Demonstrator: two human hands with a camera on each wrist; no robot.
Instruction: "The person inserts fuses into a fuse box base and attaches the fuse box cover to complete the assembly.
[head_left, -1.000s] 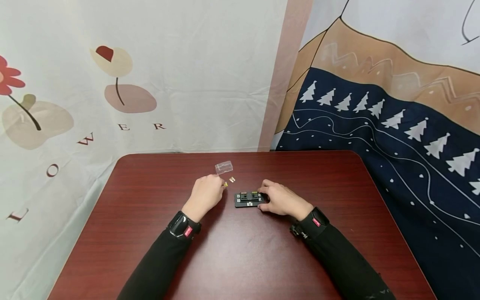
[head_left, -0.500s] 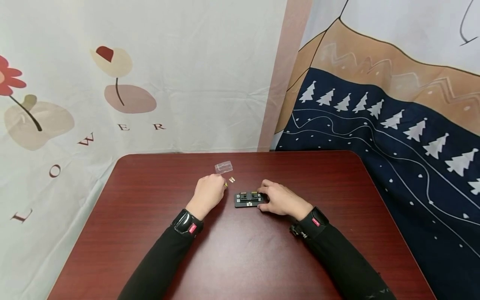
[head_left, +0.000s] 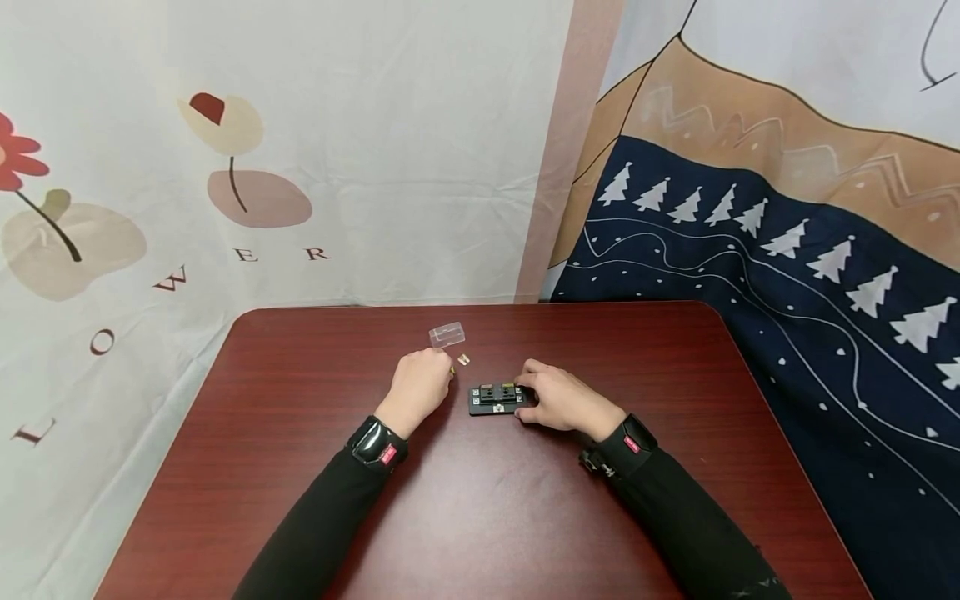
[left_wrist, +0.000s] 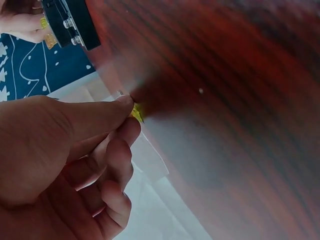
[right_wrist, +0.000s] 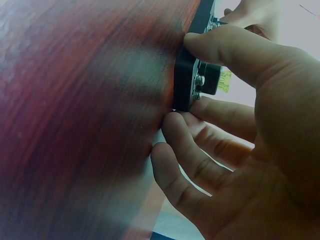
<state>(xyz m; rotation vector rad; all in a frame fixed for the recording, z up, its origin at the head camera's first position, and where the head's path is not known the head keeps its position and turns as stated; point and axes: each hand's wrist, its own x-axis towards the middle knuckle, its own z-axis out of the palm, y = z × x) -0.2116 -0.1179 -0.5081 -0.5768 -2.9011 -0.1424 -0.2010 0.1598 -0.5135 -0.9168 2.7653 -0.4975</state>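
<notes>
**Evidently, a block was braced while a yellow piece was pinched**

The right hand gripped the block's right end between thumb and forefinger, its other fingers loosely bent, probably to stop it sliding on the table. Beyond the block's left end, the left hand held the yellow piece between thumb and fingertip, remaining fingers curled in, a hold that likely suited something so small. Near that hand lay a pale piece, with a clear box farther back, perhaps placed to leave working room.
</notes>
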